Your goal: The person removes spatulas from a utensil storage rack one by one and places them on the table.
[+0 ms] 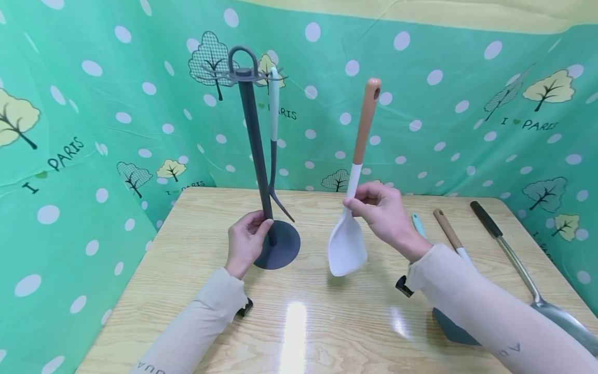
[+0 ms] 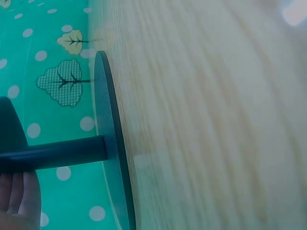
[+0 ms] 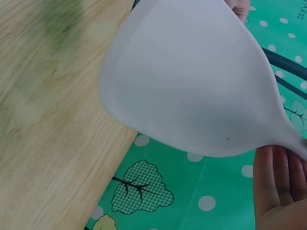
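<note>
white spatula neck pinched in right hand fingers, blade hanging below

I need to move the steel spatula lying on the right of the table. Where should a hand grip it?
Grip the steel spatula by its black handle, coming from above. It lies flat with that end toward the far edge of the table, clear of the wooden-handled utensil beside it.

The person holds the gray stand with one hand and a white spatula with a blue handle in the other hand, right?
Nearly. The white spatula in the right hand has an orange-brown handle, not blue; the head view shows it. The left hand does hold the gray stand.
</note>
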Demonstrator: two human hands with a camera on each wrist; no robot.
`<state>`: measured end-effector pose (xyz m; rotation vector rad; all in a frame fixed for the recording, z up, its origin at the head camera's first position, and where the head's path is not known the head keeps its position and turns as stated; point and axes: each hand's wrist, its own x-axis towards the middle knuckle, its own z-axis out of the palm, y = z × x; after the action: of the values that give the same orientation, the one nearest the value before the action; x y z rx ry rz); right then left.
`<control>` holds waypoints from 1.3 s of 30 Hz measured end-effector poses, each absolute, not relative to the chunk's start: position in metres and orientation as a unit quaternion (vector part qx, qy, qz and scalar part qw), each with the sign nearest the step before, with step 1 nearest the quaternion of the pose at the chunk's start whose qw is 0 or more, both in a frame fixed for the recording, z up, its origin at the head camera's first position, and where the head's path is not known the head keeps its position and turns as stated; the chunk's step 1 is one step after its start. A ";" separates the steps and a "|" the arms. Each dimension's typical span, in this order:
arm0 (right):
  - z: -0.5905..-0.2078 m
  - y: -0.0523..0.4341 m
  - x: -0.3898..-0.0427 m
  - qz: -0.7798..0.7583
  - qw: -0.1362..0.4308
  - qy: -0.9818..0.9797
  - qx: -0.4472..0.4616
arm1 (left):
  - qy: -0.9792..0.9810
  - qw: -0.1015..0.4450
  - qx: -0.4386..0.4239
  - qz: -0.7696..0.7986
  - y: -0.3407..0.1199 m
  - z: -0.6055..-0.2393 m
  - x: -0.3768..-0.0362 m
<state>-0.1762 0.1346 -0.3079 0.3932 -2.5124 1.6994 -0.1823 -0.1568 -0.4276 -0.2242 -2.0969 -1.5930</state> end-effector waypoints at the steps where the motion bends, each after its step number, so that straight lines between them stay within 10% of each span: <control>1: -0.308 0.137 -0.176 0.552 0.041 -0.823 0.128 | -0.769 0.246 -0.082 -0.584 -0.157 -0.428 -0.182; 39: -0.337 0.196 -0.149 0.475 0.003 -0.878 0.062 | -0.785 0.224 -0.066 -0.574 -0.147 -0.396 -0.163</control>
<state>-0.1485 0.1964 -0.3367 0.1943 -2.7537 1.4883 -0.1632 -0.1471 -0.3965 -0.1827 -2.1676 -1.5833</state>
